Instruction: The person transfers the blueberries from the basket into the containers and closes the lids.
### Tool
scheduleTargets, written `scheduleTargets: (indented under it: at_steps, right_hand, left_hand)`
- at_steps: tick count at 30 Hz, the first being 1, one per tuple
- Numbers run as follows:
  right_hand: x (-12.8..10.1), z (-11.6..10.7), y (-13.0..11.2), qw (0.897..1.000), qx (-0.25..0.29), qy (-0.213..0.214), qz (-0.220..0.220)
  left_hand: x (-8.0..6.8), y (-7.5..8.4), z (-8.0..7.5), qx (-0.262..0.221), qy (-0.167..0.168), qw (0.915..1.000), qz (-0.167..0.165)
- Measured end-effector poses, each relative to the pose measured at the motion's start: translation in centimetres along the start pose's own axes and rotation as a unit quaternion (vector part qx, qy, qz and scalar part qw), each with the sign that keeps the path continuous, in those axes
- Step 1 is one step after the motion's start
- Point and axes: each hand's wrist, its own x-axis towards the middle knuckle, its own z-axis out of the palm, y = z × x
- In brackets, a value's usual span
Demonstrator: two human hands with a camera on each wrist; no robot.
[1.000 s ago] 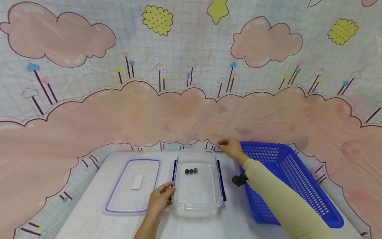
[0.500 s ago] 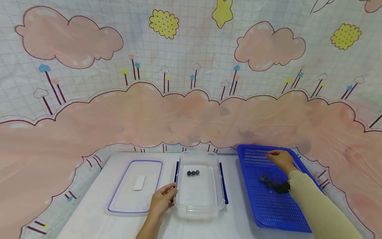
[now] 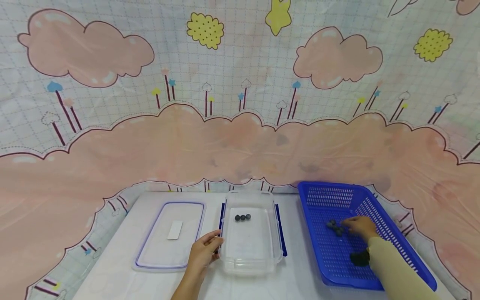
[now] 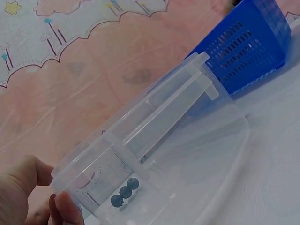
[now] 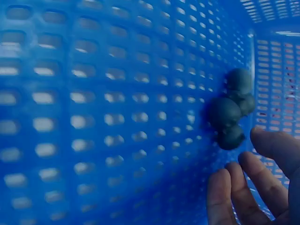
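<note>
Inside, clear tub [image 3: 250, 241] three berries [image 3: 242, 217], blue basket [image 3: 397, 246] several berries [image 3: 335, 227].

No readable writing, number, brand or sign shows in any view. The small white rectangular label [image 3: 174, 230] on the clear plastic lid with a purple rim [image 3: 148, 257], at the lower left of the head view, looks blank at this size. The cartoon-printed backdrop cloth [image 3: 240, 104] filling the upper frame carries only drawn clouds, stars and lollipop shapes, no letters. The blue perforated plastic basket [image 3: 390, 246] at lower right bears no marking.
</note>
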Motion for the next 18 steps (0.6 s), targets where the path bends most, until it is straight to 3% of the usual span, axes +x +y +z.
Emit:
scheduleTargets:
  at_steps: [18]
  right_hand:
    - [0.25, 0.81, 0.87, 0.994, 0.094, -0.038, 0.034]
  left_hand:
    - [-0.12, 0.03, 0.11, -0.004, 0.002, 1.0, 0.004]
